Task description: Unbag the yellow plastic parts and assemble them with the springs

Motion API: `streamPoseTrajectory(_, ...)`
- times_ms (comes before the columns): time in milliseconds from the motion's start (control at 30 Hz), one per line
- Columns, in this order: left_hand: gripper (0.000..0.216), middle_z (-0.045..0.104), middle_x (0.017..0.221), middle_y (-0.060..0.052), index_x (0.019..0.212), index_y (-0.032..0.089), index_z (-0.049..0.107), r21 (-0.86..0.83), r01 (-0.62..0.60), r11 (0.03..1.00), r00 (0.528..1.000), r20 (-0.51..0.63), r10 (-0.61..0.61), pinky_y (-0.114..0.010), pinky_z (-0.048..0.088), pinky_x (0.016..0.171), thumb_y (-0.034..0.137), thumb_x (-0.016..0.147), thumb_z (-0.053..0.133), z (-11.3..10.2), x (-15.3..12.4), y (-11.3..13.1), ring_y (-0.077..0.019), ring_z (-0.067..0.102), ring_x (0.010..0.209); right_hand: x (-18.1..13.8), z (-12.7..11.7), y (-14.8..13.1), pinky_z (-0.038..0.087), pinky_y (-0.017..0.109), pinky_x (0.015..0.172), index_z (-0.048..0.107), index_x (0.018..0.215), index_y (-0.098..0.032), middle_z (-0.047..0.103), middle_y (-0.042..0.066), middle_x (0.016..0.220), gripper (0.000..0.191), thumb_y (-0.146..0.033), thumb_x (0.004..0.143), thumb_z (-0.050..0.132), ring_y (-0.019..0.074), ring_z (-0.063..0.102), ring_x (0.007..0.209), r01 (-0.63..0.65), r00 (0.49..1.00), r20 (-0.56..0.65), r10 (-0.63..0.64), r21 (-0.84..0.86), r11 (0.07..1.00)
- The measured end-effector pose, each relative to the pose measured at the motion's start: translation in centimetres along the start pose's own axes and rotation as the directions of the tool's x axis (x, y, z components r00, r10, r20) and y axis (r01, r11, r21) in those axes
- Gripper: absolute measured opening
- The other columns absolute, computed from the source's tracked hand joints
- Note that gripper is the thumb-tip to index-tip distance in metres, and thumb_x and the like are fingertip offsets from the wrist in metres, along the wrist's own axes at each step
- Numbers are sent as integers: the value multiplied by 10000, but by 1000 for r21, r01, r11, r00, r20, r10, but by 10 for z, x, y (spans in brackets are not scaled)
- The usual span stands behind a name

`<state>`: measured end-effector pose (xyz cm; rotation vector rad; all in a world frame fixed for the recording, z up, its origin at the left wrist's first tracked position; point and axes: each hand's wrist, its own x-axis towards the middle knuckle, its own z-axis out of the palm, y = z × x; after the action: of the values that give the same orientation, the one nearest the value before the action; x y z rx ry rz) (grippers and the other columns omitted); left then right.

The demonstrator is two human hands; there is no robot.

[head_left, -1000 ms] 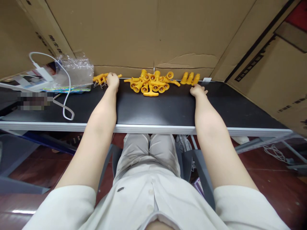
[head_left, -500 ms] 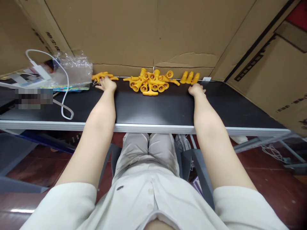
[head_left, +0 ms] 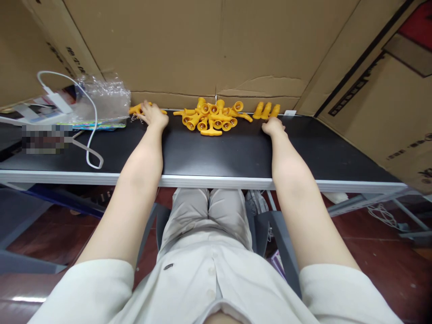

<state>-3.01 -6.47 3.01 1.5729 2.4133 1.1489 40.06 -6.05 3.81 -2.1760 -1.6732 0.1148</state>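
Note:
My left hand (head_left: 154, 117) lies on a small group of yellow T-shaped handles (head_left: 136, 109) at the back left of the black table, fingers spread. A short metal chain (head_left: 135, 118) shows beside its fingers. My right hand (head_left: 275, 127) is palm down, just in front of three yellow tapered sleeves (head_left: 266, 110) standing in a row. Its fingertips are at the base of the rightmost one and look apart, though partly hidden. Between my hands sits a pile of yellow bell-shaped cups (head_left: 204, 125) with metal inside, mixed with T-shaped handles (head_left: 211, 132).
Cardboard walls (head_left: 189, 49) enclose the back and sides of the black table (head_left: 216, 155). To the left are a clear plastic bag (head_left: 101, 101), a white cable (head_left: 95, 121) and a white adapter (head_left: 60, 102). A white tag (head_left: 290, 113) lies behind my right hand.
My left hand has shifted slightly right across the yellow handles, its fingers reaching further over them. My right hand has moved a little left, and its fingers have drawn closer together.

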Motion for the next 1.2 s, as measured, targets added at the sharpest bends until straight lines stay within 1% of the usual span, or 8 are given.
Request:
streamPoseTrajectory(100, 700, 421, 1824, -210, 1522, 229, 686, -70, -221, 973, 975, 15, 223, -795, 108, 1417, 201, 823, 716, -3, -4, 18, -455, 223, 1761, -8, -7, -11, 397, 556, 1340, 668, 1577, -76, 602, 253, 1687, 504, -164, 1094, 557, 392, 544, 1607, -34, 998, 49, 34, 0, 999)
streamPoseTrajectory(200, 622, 531, 1736, -170, 1501, 270, 688, -111, -412, 904, 904, 70, 421, -699, 199, 1422, 244, 879, 687, -2, -17, 45, -432, 299, 1720, -16, -13, -25, 426, 540, 1340, 704, 1539, -96, 644, 231, 1655, 465, -167, 1106, 549, 389, 572, 1599, 29, 999, 22, -30, 9, 1000)
streamPoseTrajectory(433, 559, 679, 1589, -197, 1491, 202, 688, -111, -753, 649, 615, 232, 753, -624, 321, 1353, 159, 952, 545, 27, -63, 89, -400, 539, 1562, -22, -6, -56, 464, 426, 1332, 741, 1499, -87, 716, 198, 1583, 443, -138, 1098, 558, 311, 643, 1540, 265, 963, -2, -268, 153, 952)
streamPoseTrajectory(533, 525, 687, 1563, -241, 1467, 132, 708, -63, -807, 587, 546, 299, 783, -602, 360, 1331, 116, 980, 515, 40, -79, 94, -406, 582, 1542, -20, 8, -68, 471, 412, 1330, 743, 1507, -90, 727, 175, 1578, 460, -147, 1089, 561, 283, 678, 1500, 399, 914, -28, -405, 244, 884)
streamPoseTrajectory(733, 506, 712, 1546, -230, 1481, 141, 717, -57, -820, 569, 534, 283, 797, -570, 485, 1249, 108, 1016, 520, 51, -84, 94, -392, 640, 1490, -14, 33, -85, 502, 477, 1305, 846, 1272, -189, 774, 131, 1483, 319, -167, 1052, 616, 320, 695, 1443, 604, 789, -58, -611, 252, 756)
streamPoseTrajectory(900, 434, 756, 1459, -214, 1431, 137, 742, -117, -762, 637, 590, 280, 757, -513, 560, 1179, 176, 1079, 492, 56, -74, 95, -365, 705, 1391, -17, 37, -90, 554, 485, 1205, 782, 1144, -190, 787, 155, 1322, 155, -221, 1040, 671, 331, 723, 1264, 598, 796, -47, -604, 218, 771)
streamPoseTrajectory(1000, 465, 753, 1485, -176, 1499, 177, 730, -170, -742, 648, 598, 268, 755, -519, 526, 1240, 231, 1116, 471, 61, -70, 96, -345, 693, 1416, -19, 37, -91, 567, 498, 1180, 754, 1079, -230, 784, 127, 1246, 96, -289, 1024, 702, 327, 713, 1202, 610, 786, -62, -615, 239, 755)
streamPoseTrajectory(1200, 507, 708, 1582, -164, 1575, 218, 709, -188, -696, 694, 618, 336, 711, -582, 464, 1298, 287, 1145, 449, 64, -65, 97, -377, 632, 1500, -29, 32, -96, 529, 528, 1250, 781, 1101, -229, 776, 139, 1342, 148, -298, 1017, 680, 333, 705, 1285, 652, 748, -56, -662, 254, 715)
